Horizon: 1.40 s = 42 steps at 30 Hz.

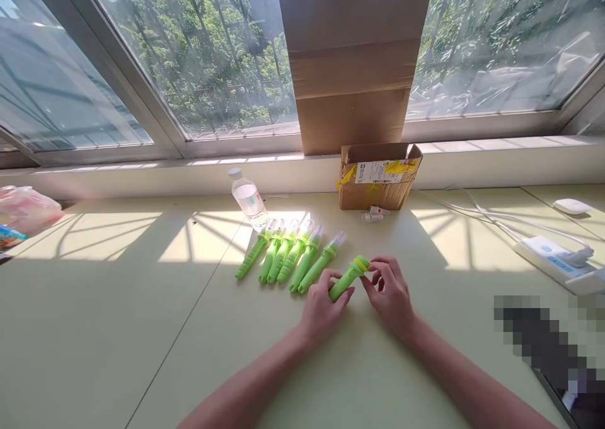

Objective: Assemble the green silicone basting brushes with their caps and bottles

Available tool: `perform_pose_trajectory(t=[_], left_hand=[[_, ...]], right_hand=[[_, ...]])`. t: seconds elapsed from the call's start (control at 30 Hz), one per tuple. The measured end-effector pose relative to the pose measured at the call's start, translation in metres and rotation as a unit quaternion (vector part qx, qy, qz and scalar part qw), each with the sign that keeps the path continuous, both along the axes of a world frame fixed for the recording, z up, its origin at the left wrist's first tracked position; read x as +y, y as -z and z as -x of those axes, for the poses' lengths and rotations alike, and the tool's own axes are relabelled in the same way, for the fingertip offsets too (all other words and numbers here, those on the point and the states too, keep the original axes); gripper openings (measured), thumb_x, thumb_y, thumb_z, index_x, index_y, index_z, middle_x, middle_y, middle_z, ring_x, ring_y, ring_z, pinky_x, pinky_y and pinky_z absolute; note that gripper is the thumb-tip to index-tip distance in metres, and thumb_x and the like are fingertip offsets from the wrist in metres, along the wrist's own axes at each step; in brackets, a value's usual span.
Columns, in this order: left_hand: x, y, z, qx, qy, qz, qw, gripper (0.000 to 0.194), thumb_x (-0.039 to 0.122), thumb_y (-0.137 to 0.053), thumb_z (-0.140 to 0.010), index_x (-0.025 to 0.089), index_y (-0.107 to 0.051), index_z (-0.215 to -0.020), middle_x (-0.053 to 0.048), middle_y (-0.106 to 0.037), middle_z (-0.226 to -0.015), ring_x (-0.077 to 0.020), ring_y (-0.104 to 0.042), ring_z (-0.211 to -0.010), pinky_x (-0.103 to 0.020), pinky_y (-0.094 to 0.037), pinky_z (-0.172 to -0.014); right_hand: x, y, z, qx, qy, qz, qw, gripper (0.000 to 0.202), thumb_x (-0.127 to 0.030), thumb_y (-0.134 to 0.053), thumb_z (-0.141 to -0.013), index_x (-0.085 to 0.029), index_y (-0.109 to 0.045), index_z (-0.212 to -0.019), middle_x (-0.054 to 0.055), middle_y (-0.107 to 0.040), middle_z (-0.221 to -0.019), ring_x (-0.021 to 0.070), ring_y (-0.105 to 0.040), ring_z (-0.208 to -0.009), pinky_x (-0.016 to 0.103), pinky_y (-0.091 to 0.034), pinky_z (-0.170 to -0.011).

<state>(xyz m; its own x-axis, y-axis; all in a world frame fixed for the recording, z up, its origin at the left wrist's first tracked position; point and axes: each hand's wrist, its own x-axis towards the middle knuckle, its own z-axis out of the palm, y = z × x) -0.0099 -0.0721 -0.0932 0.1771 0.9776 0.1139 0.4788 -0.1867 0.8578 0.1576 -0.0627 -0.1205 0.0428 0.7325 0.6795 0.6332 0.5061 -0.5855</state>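
Observation:
My left hand (326,304) is closed around the body of a green toy flashlight (346,283), which is tilted with its wide yellow-ringed head toward the upper right. The thumb and fingertips of my right hand (390,293) pinch at the edge of that head. No clear cap shows on this flashlight. Just to the left, several similar green flashlights (287,259) lie side by side in a slanted row, with clear caps on their far ends. Small clear pieces (375,213) with a bit of red lie farther back, by the cardboard box.
A clear bottle (248,201) stands behind the row. An open cardboard box (377,193) sits against the window ledge. At right are a white power strip (551,259) with cables and a white rounded device (571,206). A pinkish plastic bag (29,208) lies far left.

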Motion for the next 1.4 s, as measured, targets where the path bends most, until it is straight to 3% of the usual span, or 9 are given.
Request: perform_pose_trajectory(t=[0.27,0.53,0.8,0.93,1.1,1.23,1.4], left_hand=[[0.000,-0.006,0.002,-0.024,0.024,0.006,0.999,0.026,0.041,-0.052,-0.086,0.016,-0.058,-0.088,0.000,-0.057,-0.068,-0.0112,-0.046,-0.058,-0.022,-0.034,-0.055],[0.001,-0.003,0.004,-0.042,0.040,0.023,0.998,0.031,0.045,-0.050,-0.087,0.015,-0.060,-0.089,-0.001,-0.058,-0.068,-0.0124,-0.049,-0.060,-0.024,-0.035,-0.058],[0.006,-0.002,0.003,-0.078,0.010,0.066,0.995,0.035,0.045,-0.069,-0.072,0.016,-0.058,-0.089,0.006,-0.049,-0.054,-0.0090,-0.042,-0.050,-0.021,-0.029,-0.048],[0.004,-0.003,0.002,-0.115,0.019,0.083,0.990,0.030,0.042,-0.066,-0.076,0.015,-0.057,-0.086,0.001,-0.060,-0.062,-0.0110,-0.052,-0.055,-0.021,-0.038,-0.051],[0.001,-0.008,0.001,-0.139,0.030,0.136,0.981,0.033,0.046,-0.062,-0.078,0.015,-0.058,-0.088,-0.001,-0.064,-0.069,-0.0077,-0.045,-0.042,-0.021,-0.037,-0.041],[0.002,-0.011,0.002,-0.128,0.049,0.102,0.985,0.030,0.045,-0.059,-0.081,0.015,-0.060,-0.078,0.000,-0.060,-0.066,-0.0092,-0.051,-0.049,-0.022,-0.040,-0.048],[0.003,-0.012,0.003,-0.087,0.069,0.081,0.991,0.033,0.044,-0.052,-0.086,0.015,-0.060,-0.071,0.003,-0.051,-0.054,-0.0090,-0.046,-0.048,-0.021,-0.034,-0.049]], right_hand=[[-0.001,-0.001,-0.001,0.009,-0.011,0.001,1.000,0.004,-0.022,-0.056,-0.091,-0.019,-0.054,-0.090,0.006,-0.054,-0.100,0.0072,-0.052,-0.053,0.022,-0.047,-0.047],[0.000,0.000,-0.002,0.015,-0.026,0.004,1.000,0.003,-0.021,-0.056,-0.090,-0.019,-0.054,-0.089,0.007,-0.053,-0.101,0.0072,-0.052,-0.054,0.022,-0.048,-0.047],[-0.001,0.000,-0.001,0.016,-0.030,0.006,0.999,0.003,-0.021,-0.056,-0.090,-0.019,-0.054,-0.088,0.007,-0.053,-0.101,0.0074,-0.052,-0.054,0.023,-0.048,-0.048],[-0.002,-0.001,-0.001,0.020,-0.030,0.009,0.999,0.003,-0.020,-0.056,-0.090,-0.019,-0.054,-0.088,0.006,-0.053,-0.101,0.0074,-0.052,-0.055,0.022,-0.048,-0.048],[-0.001,-0.001,-0.001,0.023,-0.030,-0.002,0.999,0.003,-0.020,-0.056,-0.090,-0.019,-0.055,-0.088,0.006,-0.054,-0.100,0.0070,-0.052,-0.054,0.023,-0.049,-0.049],[-0.001,-0.002,-0.001,0.023,-0.032,-0.009,0.999,0.004,-0.022,-0.056,-0.091,-0.019,-0.055,-0.088,0.006,-0.054,-0.099,0.0069,-0.053,-0.053,0.023,-0.050,-0.048],[-0.002,-0.003,-0.001,0.025,-0.031,-0.005,0.999,0.005,-0.023,-0.056,-0.091,-0.019,-0.056,-0.087,0.006,-0.054,-0.098,0.0074,-0.054,-0.054,0.023,-0.051,-0.048]])
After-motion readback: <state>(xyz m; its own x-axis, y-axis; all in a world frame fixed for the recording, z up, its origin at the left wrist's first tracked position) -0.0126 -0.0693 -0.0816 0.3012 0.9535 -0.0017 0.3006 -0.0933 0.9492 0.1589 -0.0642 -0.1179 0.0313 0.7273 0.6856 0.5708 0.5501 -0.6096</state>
